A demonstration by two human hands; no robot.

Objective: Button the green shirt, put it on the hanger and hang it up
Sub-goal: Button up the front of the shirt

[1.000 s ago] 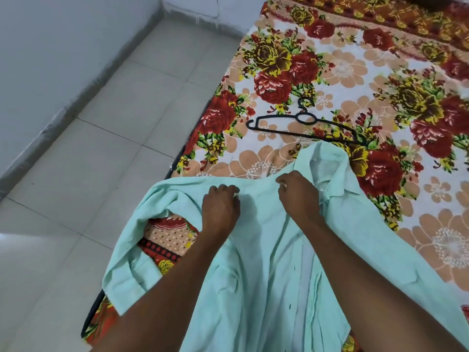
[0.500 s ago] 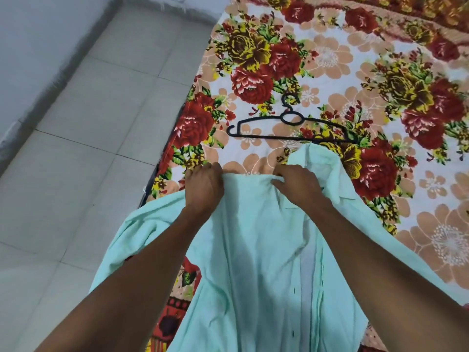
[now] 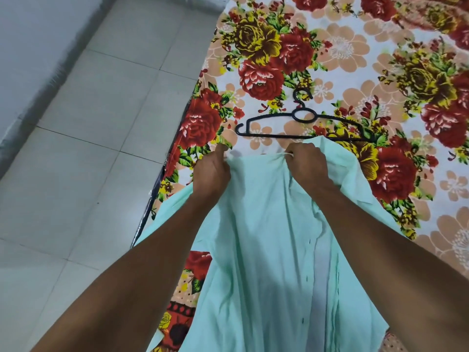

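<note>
The mint green shirt lies spread on the flowered bed sheet, its front open along a pale placket with small dark buttonholes. My left hand grips the shirt's top edge at the left. My right hand pinches the same edge near the collar at the right. Between the hands the cloth is pulled taut. A black plastic hanger lies flat on the sheet just beyond the hands, hook pointing away, its right end partly hidden by the shirt's collar.
The bed's left edge runs diagonally beside a pale tiled floor. A grey wall base borders the floor at far left. The sheet extends right and far past the hanger.
Both hands have pulled the shirt's top edge farther up the bed, close to the hanger. The left sleeve area has drawn in from the bed's edge.
</note>
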